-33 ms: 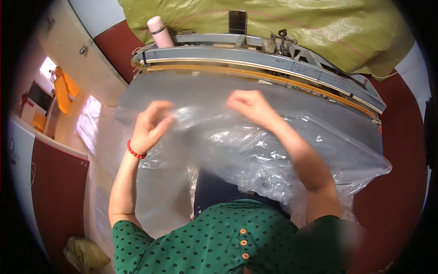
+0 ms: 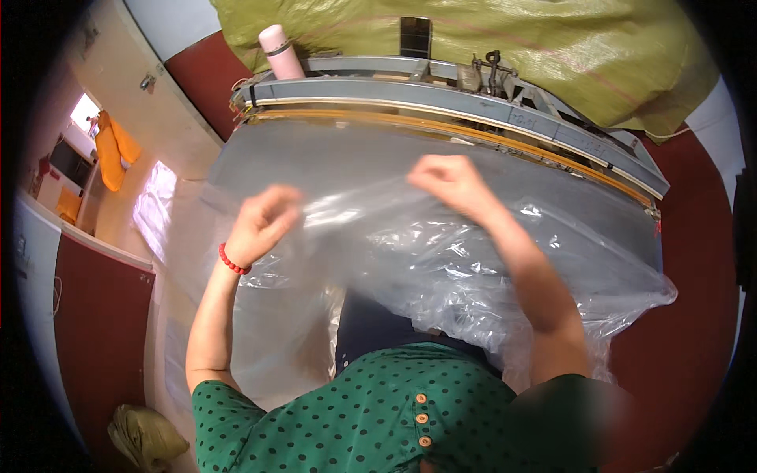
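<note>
— Where did the clear plastic sheet [image 2: 441,252] lie relative to the hands?

— It was spread across the grey worktop [image 2: 331,162], its long axis running side to side, roughly parallel to the sealing bar [image 2: 441,106] along the far edge. The bulk of it bunched toward the worktop's near right corner and spilled over the near edge toward the person's lap. The upper border of the film sat just short of the bar, between the two hands.

— Which hand was nearer that far edge?

— The right hand [image 2: 453,183]. It reached farther forward, arm extended diagonally from the lower right, fingers curled down and pinching the film's top border. The left hand [image 2: 264,221], a red bead bracelet [image 2: 232,260] at the wrist, hung lower and nearer the worktop's left edge, forearm almost upright in the view, fingers folded; it appeared to grip the film too, though the glare made the exact pinch hard to confirm.

— And beyond the worktop?

— A pink flask [image 2: 280,51] stood at the far left corner of the machine, a dark phone-like slab [image 2: 415,35] beside it, both against a yellow-green woven sack [image 2: 552,55].
</note>
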The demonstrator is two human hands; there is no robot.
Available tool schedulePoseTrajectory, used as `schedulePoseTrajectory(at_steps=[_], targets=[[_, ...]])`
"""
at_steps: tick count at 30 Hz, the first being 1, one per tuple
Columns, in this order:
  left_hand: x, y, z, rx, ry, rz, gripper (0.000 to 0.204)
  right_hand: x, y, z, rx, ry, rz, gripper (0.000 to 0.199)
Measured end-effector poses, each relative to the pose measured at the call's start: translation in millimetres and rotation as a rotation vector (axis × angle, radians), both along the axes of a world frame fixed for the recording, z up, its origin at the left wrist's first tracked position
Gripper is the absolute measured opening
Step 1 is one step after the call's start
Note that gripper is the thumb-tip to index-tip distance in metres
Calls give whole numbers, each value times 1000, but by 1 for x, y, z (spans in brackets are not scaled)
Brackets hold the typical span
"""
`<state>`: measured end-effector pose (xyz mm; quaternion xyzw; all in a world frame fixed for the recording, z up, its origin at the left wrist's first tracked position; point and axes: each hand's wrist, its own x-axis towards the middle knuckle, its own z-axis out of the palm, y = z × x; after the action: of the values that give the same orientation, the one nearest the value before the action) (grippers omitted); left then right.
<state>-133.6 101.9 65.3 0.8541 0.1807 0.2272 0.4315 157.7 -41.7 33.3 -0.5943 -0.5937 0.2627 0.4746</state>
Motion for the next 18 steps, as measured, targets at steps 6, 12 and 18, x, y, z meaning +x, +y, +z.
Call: schedulePoseTrajectory(at_steps=[6, 12, 18], targets=[[-80, 44, -100, 39, 605, -150, 10, 175, -173, -23, -92, -214, -1007, 21], [-168, 206, -88, 463, 973, 258, 31, 304, -465, -40, -88, -316, -1729, 30], [-58, 210, 58, 1513, -113, 1132, 29, 303, -552, -62, 106, 7, -1831, 26]])
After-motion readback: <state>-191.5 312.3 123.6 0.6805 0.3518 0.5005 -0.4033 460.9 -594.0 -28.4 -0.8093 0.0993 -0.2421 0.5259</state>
